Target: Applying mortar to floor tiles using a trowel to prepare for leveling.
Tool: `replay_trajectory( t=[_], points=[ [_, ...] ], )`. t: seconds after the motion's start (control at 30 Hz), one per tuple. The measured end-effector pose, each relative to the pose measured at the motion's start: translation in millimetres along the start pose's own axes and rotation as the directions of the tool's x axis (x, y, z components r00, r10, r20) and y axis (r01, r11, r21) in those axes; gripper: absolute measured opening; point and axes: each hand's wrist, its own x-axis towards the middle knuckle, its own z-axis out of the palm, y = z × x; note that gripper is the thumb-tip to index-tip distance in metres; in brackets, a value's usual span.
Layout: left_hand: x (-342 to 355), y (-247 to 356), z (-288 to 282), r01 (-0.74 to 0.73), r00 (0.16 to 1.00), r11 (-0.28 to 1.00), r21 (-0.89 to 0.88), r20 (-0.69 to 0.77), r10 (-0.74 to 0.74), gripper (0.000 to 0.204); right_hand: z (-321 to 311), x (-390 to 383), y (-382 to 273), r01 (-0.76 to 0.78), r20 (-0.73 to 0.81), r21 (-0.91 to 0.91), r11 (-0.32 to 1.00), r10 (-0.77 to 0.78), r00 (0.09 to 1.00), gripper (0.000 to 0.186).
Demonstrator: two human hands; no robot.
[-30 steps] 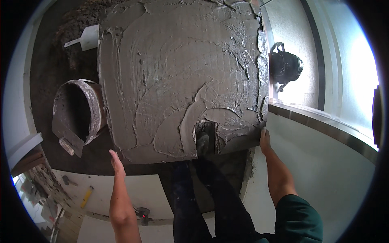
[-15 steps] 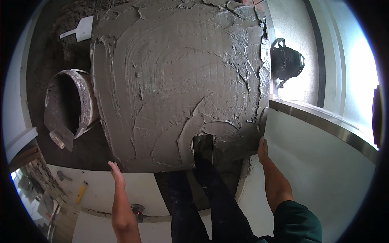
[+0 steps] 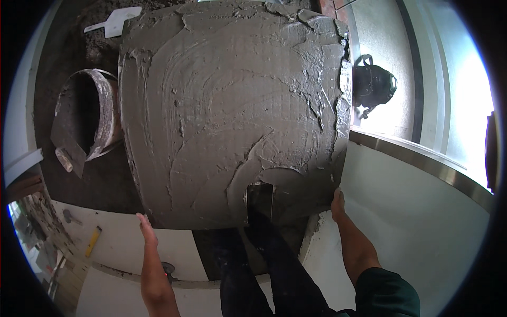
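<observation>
A large tile (image 3: 227, 105), its upper face spread with wet grey mortar, fills the middle of the view. It has a rectangular notch (image 3: 260, 198) cut in its near edge. My left hand (image 3: 147, 228) is at the tile's near left corner, and my right hand (image 3: 338, 205) is at its near right corner. Both hands appear closed on the tile's edges, with most fingers hidden beside or beneath it. My legs stand just below the notch.
Left of the tile stands a mortar-crusted bucket (image 3: 108, 113) with a wooden-handled trowel (image 3: 74, 153) leaning on it. A white scraper (image 3: 120, 22) lies far left. A yellow level (image 3: 93, 241) and a round device (image 3: 168, 270) lie near left. A black bag (image 3: 374, 83) sits right, beyond a metal edge strip (image 3: 417, 161).
The tile has shifted slightly toward me, and both hands have stayed at its corners. More of the white scraper and the brick-coloured surface beyond the far edge shows. The view has shifted slightly.
</observation>
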Motion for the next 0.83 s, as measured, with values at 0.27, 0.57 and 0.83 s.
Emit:
replay_trajectory(
  t=[0.27,0.57,0.83],
  points=[
    [-26,13,-21,0.135,0.988,0.99,0.029,0.074,-0.137,0.121,-41,-17,-53,-0.123,0.124,-0.089,0.988,0.133,0.983,0.089],
    [-81,52,-58,0.081,0.995,0.982,0.168,0.035,-0.088,0.109,-96,-73,-93,-0.048,0.094,-0.263,0.964,0.075,0.993,0.085],
    [-217,183,-110,-0.111,0.993,0.907,0.407,0.068,0.092,0.102,-197,-141,-131,0.205,0.115,-0.36,0.91,-0.174,0.978,0.082]
  ],
)
